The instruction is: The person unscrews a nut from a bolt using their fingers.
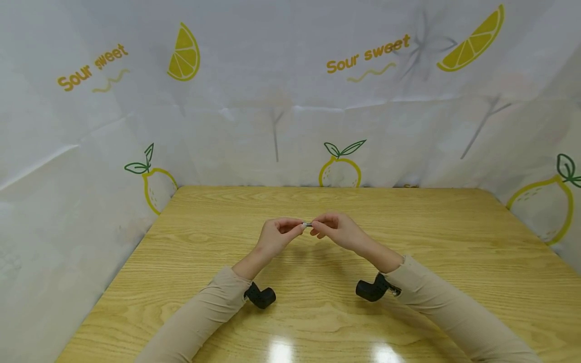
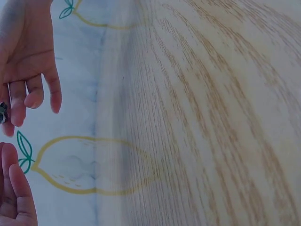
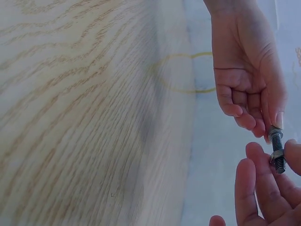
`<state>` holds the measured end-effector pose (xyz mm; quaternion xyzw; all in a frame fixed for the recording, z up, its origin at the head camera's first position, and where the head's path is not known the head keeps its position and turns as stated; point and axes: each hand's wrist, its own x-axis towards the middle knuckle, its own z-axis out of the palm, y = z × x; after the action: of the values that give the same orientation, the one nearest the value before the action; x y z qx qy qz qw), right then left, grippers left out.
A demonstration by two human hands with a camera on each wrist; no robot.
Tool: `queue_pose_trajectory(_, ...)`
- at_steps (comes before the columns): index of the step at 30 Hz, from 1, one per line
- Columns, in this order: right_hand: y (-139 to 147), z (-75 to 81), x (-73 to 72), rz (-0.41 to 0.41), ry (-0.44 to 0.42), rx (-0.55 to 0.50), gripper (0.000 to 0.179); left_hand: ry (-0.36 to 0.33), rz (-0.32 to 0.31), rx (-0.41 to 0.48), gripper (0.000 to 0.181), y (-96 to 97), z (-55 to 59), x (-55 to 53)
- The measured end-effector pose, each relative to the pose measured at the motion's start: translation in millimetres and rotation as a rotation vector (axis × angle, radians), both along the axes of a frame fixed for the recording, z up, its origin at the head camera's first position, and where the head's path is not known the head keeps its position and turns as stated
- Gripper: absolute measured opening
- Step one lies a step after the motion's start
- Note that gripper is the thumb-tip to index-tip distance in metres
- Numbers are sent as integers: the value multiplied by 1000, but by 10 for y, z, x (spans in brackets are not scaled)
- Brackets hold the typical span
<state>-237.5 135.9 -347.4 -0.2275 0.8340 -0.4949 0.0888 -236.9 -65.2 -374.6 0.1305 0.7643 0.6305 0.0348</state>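
Note:
Between my two hands, a dark metal bolt [image 3: 277, 142] is held above the table. My left hand [image 1: 276, 235] pinches its upper end in the right wrist view, thumb and fingertips on it. A hex nut [image 3: 278, 153] sits on the threads, with the threaded tip showing past it. The thumb and fingers of my right hand [image 1: 343, 233] pinch around the nut. In the left wrist view only a sliver of the bolt [image 2: 3, 113] shows at the left edge. The remaining right fingers are loosely spread.
A wood-grain table [image 1: 218, 212] spans the area beneath both hands. Behind it hangs a white cloth [image 1: 245, 75] printed with lemons and lettering. A black camera mount [image 1: 262, 296] is on the left wrist, another mount [image 1: 372, 290] on the right.

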Motion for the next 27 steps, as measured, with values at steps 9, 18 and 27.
queue_pose_trajectory(9,0,-2,-1,-12,18,-2,34,-10,17,6,25,10,-12,-5)
queue_pose_trajectory(18,-5,-2,0,-20,22,17,32,-1,11,11,27,2,9,19)
queue_pose_trajectory(27,-13,1,-15,-7,-7,19,39,33,-8,7,28,-18,-7,9)
